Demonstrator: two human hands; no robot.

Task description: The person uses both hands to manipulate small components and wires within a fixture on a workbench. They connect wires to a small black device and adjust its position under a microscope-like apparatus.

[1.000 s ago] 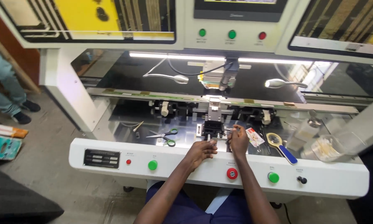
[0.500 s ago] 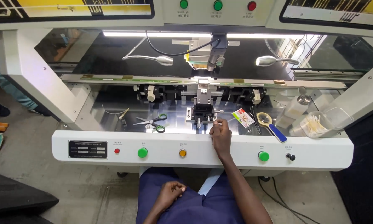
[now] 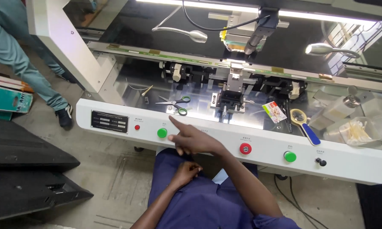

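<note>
The right hand (image 3: 195,140) reaches across the white front panel (image 3: 225,142) of the machine, index finger stretched out and pointing up and left, the other fingers curled under; it holds nothing. The fingertip lies just above and to the right of the left green button (image 3: 162,132) and just below the green-handled scissors (image 3: 176,103), which rest on the shiny work plate behind the panel; whether it touches the panel cannot be told. The left hand (image 3: 186,171) rests in the lap against blue clothing, fingers loosely curled together, empty. Further right on the panel sit a red button (image 3: 245,148) and a second green button (image 3: 290,156). A small black clamp block (image 3: 231,99) stands at the middle of the plate. A magnifier with a blue handle (image 3: 303,125) lies to the right. Another person's leg (image 3: 27,70) stands at left.
</note>
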